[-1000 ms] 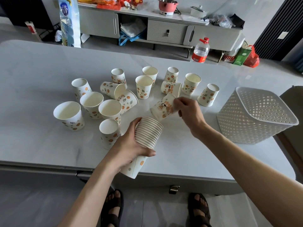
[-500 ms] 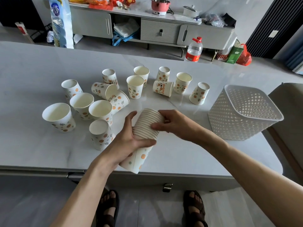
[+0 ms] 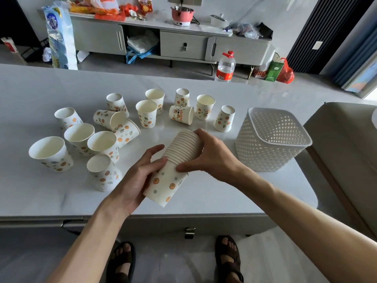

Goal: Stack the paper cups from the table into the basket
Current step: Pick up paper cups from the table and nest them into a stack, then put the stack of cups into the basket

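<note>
Before you, the pale marbled surface carries loose paper cups, most upright, three on their sides, and a white perforated basket standing at its right end, apart from them.

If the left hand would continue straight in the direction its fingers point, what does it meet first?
The left hand points up and right, so beyond the cup stack it holds, it probably meets the right hand; depth is unclear.

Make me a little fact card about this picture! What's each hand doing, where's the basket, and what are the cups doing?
left hand: holds the cup stack from below
right hand: grips the stack's rim end
white basket: on the table, right of the stack, no cups visible inside
loose paper cups: some upright, some upside down, some on their sides
</note>
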Tool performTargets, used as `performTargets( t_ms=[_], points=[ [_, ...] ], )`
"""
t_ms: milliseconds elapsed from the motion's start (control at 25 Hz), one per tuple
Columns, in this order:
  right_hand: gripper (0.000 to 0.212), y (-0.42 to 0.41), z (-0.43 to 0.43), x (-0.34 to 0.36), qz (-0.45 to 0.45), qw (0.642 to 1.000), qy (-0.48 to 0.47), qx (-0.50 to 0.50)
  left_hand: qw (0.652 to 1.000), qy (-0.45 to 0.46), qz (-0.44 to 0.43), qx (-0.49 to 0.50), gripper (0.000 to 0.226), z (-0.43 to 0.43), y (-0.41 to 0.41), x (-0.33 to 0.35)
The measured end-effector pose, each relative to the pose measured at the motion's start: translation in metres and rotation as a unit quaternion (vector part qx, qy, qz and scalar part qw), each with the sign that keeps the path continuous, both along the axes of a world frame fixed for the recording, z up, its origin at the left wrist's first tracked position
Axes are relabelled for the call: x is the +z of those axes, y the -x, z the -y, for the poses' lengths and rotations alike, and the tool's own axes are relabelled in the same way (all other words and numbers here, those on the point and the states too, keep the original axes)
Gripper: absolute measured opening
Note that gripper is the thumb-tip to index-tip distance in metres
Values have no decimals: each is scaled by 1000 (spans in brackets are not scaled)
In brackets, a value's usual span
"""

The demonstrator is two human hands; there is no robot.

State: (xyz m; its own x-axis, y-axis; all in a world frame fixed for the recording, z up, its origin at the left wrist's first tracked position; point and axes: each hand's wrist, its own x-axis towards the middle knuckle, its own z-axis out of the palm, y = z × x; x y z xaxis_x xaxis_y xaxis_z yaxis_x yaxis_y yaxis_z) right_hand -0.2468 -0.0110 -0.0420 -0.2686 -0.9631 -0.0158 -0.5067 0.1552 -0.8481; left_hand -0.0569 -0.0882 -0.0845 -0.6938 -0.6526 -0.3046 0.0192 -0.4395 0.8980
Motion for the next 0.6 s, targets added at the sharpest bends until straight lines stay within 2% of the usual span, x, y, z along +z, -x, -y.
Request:
performTargets(
  t_ms=[120,280,440,600],
  points=[
    [71,18,-24,26,-37,999,14,-32,999,45,-5,-21,48,-18,25,20],
    [65,53,-51,75,-180,978,53,-94,988,146,16,-45,41,-37,78,59],
    [68,100,-70,111,-331,926,123,-137,982,176,27,-64,32,-49,142,87],
    [79,163,-81,118,-441,866,175,-157,979,192,42,-57,27,-49,214,104]
  ],
)
